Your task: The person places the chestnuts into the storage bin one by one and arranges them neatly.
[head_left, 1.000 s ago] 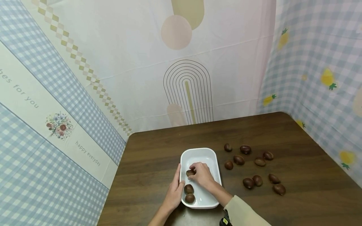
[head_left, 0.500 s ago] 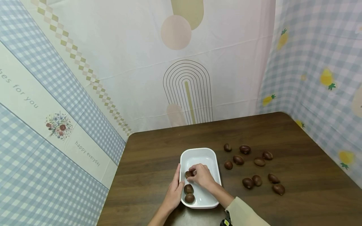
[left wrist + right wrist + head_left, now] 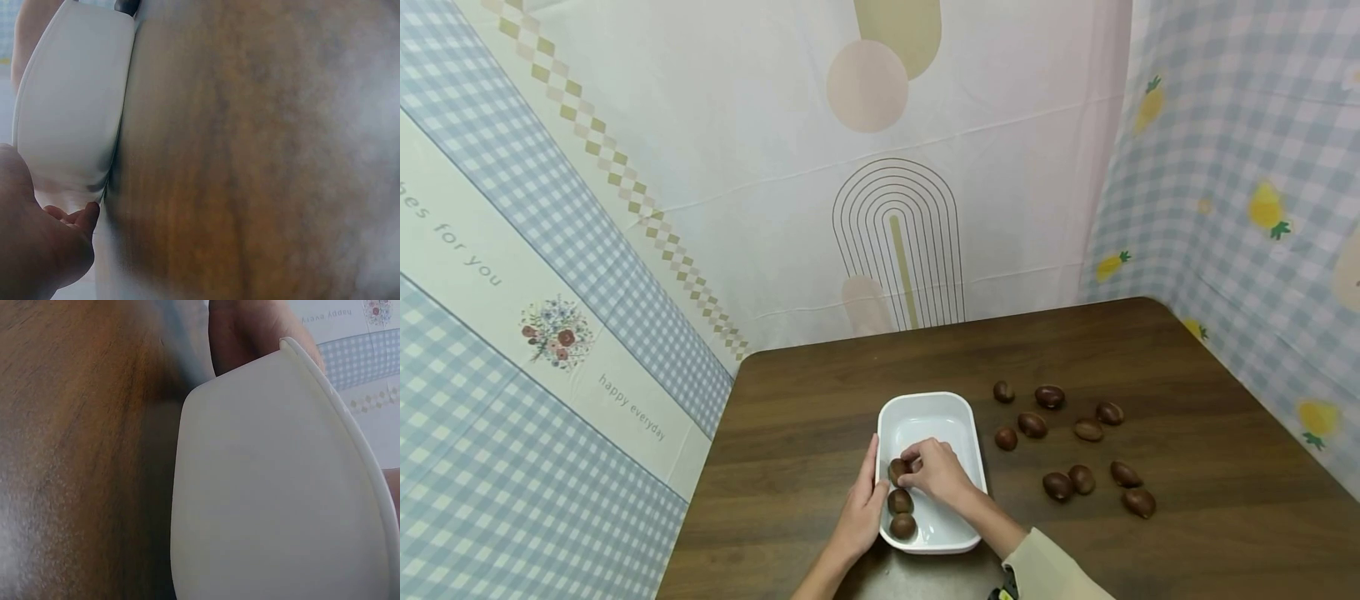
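A white rectangular dish (image 3: 928, 543) stands on the table with two brown chestnuts (image 3: 902, 525) lined up along its left wall, near end. My left hand (image 3: 859, 510) holds the dish at the left side, fingers lying along the outer wall and thumb at the rim. Inside the dish, my right hand (image 3: 942, 475) pinches a third chestnut (image 3: 898, 472) with thumb and fingers, just beyond the other two. The left wrist view shows the left hand (image 3: 47, 240) at the dish's outer wall (image 3: 72, 94). In the right wrist view the wall (image 3: 269, 481) hides the chestnuts.
Several loose chestnuts (image 3: 1032, 425) lie scattered on the brown wooden table (image 3: 790, 433) right of the dish. A white printed cloth (image 3: 775, 208) hangs behind the table, with blue checked cloths (image 3: 1247, 275) at the sides.
The right hand has brought its chestnut slightly toward me and left, close to the two in the row. The left hand and the dish have stayed put.
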A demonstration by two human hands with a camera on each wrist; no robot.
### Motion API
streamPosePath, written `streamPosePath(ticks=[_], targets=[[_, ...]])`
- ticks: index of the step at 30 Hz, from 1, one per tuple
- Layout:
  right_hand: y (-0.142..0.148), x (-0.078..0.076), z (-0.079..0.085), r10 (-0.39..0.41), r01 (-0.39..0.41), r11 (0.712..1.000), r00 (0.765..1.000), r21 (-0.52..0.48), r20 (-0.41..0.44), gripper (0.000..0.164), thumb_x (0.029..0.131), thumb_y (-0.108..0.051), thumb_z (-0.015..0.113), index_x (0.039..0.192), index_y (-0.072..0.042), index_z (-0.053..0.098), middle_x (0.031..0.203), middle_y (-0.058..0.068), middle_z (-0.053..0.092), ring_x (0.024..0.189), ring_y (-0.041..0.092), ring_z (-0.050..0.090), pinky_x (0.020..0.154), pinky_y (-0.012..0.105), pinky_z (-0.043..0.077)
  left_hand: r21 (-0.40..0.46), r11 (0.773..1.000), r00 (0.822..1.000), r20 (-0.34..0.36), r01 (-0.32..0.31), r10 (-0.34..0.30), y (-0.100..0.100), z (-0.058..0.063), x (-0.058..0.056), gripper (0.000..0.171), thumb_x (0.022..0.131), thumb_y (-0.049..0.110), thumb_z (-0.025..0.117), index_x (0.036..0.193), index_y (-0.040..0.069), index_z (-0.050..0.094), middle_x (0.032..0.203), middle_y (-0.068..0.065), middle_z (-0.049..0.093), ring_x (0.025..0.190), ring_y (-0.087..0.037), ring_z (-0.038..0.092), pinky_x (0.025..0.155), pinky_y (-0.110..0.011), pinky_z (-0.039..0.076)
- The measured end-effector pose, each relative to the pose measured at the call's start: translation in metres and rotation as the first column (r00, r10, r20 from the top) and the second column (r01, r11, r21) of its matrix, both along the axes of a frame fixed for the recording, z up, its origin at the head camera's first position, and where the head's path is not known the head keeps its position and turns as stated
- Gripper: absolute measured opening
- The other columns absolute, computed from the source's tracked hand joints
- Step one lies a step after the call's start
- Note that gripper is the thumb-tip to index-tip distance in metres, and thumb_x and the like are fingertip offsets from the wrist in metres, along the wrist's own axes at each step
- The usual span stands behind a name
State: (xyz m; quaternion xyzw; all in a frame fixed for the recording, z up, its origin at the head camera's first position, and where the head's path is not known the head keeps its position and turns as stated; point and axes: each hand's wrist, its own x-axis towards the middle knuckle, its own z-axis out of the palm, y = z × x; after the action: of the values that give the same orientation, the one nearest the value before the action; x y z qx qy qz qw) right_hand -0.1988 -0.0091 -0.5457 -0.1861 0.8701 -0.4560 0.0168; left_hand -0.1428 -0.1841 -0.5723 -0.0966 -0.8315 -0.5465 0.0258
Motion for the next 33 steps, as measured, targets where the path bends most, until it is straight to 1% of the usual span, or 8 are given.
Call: streamPosePath(ticks=[5,9,12,15,21,26,30,33], targets=[[0.001,0.003,0.004,0.009,-0.008,1.000,1.000,0.025,-0.027,0.030,0.078,-0.003,0.092,0.104,0.004,0.080,0.085,0.007,0.077,0.071,0.012,0.067,0.062,0.026,0.053,0.005,1.000,1.000,-0.014,0.007,-0.007,-0.001,0.000,0.000,0.074,0.106,-0.003,0.048,0.172,0.015,0.020,0.171,-0.013,0.031,0.153,-0.034,0.035,0.120,-0.024,0.024],[0.005,0.003,0.012,-0.003,0.004,1.000,0.998,0.016,-0.063,0.033,0.080,-0.004,0.091,0.109,0.005,0.079,0.092,0.012,0.078,0.075,0.019,0.070,0.063,0.028,0.054,0.010,1.000,0.999,-0.033,0.016,-0.016,-0.001,0.001,0.000,0.073,0.106,-0.004,0.048,0.171,0.012,0.020,0.170,-0.016,0.032,0.152,-0.037,0.035,0.119,-0.024,0.024],[0.011,0.000,0.021,-0.009,0.007,1.000,0.995,-0.024,-0.104,0.033,0.082,-0.003,0.090,0.111,0.004,0.078,0.099,0.017,0.078,0.080,0.028,0.074,0.069,0.033,0.060,0.002,1.000,0.999,-0.045,0.012,-0.012,-0.001,0.001,0.001,0.071,0.106,-0.002,0.048,0.171,0.010,0.020,0.169,-0.019,0.034,0.149,-0.040,0.039,0.117,-0.023,0.028],[0.021,-0.005,0.029,-0.013,0.003,0.998,0.986,-0.064,-0.165,0.031,0.084,-0.001,0.087,0.114,0.003,0.078,0.107,0.018,0.078,0.089,0.034,0.076,0.076,0.039,0.063,0.001,1.000,0.999,-0.053,0.012,-0.012,-0.001,0.001,0.001,0.070,0.106,-0.002,0.049,0.170,0.007,0.021,0.169,-0.020,0.033,0.149,-0.041,0.039,0.116,-0.022,0.029],[0.052,-0.016,0.040,-0.033,0.007,0.993,0.973,-0.117,-0.227,0.041,0.089,-0.003,0.084,0.128,0.002,0.074,0.127,0.017,0.074,0.109,0.039,0.073,0.088,0.046,0.062,0.039,0.999,0.999,-0.025,0.030,-0.029,-0.001,-0.001,0.000,0.072,0.107,-0.003,0.047,0.171,0.013,0.019,0.172,-0.014,0.029,0.155,-0.035,0.029,0.117,-0.016,0.020],[0.082,-0.026,0.038,-0.056,0.025,0.990,0.973,-0.138,-0.224,0.048,0.092,-0.004,0.082,0.139,-0.002,0.069,0.138,0.019,0.068,0.115,0.045,0.070,0.092,0.054,0.059,0.051,0.998,1.000,0.000,0.025,-0.025,-0.001,0.000,0.000,0.072,0.108,-0.002,0.047,0.172,0.017,0.019,0.173,-0.011,0.027,0.157,-0.032,0.027,0.118,-0.016,0.018],[0.107,-0.033,0.031,-0.106,0.079,0.988,0.971,-0.132,-0.214,0.052,0.094,-0.005,0.081,0.143,-0.003,0.066,0.143,0.020,0.065,0.123,0.045,0.066,0.097,0.058,0.056,0.042,0.999,1.000,0.012,0.016,-0.017,-0.001,0.001,0.001,0.072,0.109,-0.001,0.047,0.172,0.017,0.019,0.173,-0.010,0.027,0.157,-0.031,0.027,0.118,-0.017,0.018],[0.126,-0.037,0.023,-0.150,0.126,0.985,0.961,-0.117,-0.230,0.053,0.094,-0.005,0.081,0.144,-0.002,0.064,0.143,0.021,0.065,0.127,0.044,0.063,0.099,0.061,0.054,0.042,0.999,1.000,0.018,0.014,-0.015,-0.001,0.001,0.001,0.071,0.109,-0.001,0.047,0.172,0.016,0.019,0.174,-0.010,0.026,0.157,-0.031,0.026,0.118,-0.017,0.018]])
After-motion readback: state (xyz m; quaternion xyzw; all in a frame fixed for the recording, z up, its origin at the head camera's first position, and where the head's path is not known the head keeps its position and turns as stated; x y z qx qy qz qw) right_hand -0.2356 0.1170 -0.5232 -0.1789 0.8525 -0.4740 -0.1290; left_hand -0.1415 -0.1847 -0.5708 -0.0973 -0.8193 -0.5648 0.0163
